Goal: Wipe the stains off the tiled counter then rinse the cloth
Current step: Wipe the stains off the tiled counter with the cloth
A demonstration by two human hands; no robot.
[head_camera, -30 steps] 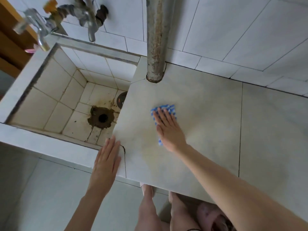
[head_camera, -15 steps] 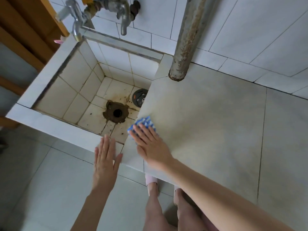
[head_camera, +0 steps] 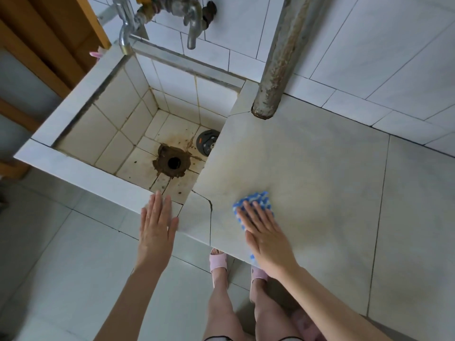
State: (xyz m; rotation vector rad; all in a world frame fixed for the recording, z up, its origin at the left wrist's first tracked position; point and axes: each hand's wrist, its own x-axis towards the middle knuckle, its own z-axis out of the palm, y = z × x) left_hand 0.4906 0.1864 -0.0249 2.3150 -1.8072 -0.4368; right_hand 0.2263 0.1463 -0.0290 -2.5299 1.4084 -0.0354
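Pressing flat, my right hand holds the blue-and-white checked cloth against the pale grey tiled counter, fingers spread wide over it rather than gripping. Half a second ago the cloth sat at the counter's left edge beside the sink; it now lies further right, on the near part of the counter, with one blue corner peeking out under my wrist at the front edge. My left hand is open and empty, fingers together, resting on the front rim of the square tiled sink — about where it was before. Faint yellowish staining shows on the counter between the cloth and the rusty upright metal pipe.

Counted: one cloth, one sink with one dark rust-ringed drain hole, one round black drain cover lying beside it, two metal taps on the wall above, one pipe, and two pink slippers on my feet — both on the grey floor tiles below.
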